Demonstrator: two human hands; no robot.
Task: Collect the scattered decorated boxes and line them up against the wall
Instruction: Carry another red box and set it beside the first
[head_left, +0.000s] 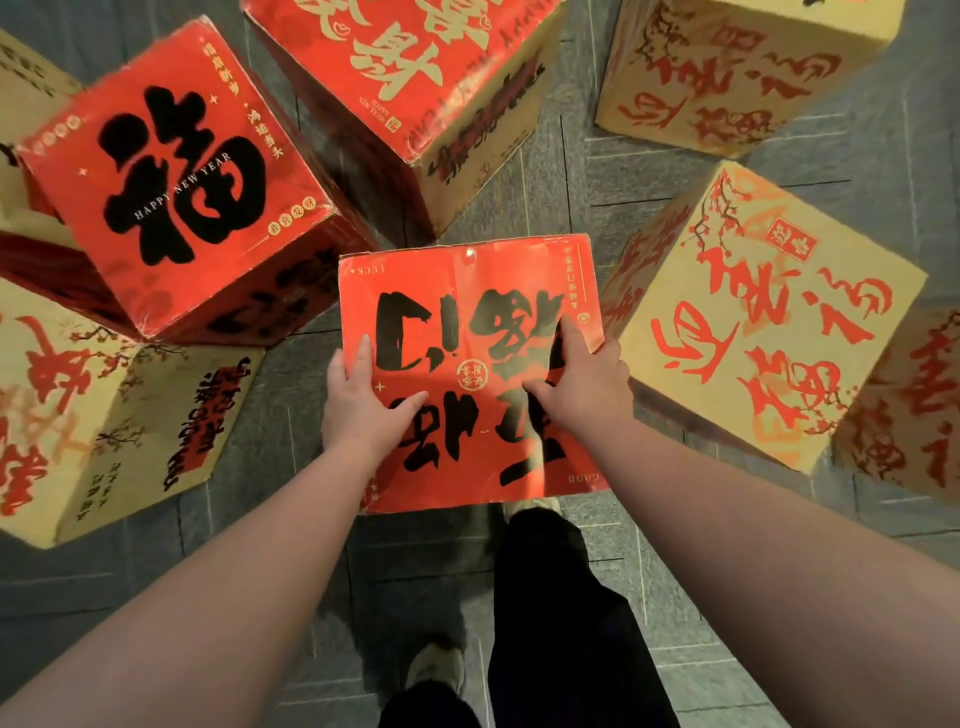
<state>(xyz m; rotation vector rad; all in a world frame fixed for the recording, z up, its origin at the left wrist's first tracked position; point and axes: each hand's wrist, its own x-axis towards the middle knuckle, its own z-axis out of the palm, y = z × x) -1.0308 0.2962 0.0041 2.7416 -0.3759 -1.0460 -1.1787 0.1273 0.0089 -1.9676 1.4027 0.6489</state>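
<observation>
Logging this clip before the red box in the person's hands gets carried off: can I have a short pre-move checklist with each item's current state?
1. Both hands on the box: ok. The left hand and the right hand rest on top of the red box, one toward each side.
2. Secure grip: cannot tell. The fingers lie fairly flat on top; nothing shows them hooked under an edge.
3. Box off the floor: cannot tell from this view.
4. Footing: ok. The grey floor around the feet is bare.
5. Clearance: not ok. The cream box and the red Happy New Year box crowd both sides.
6. Wall in sight: not ok. No wall is in frame.
</observation>
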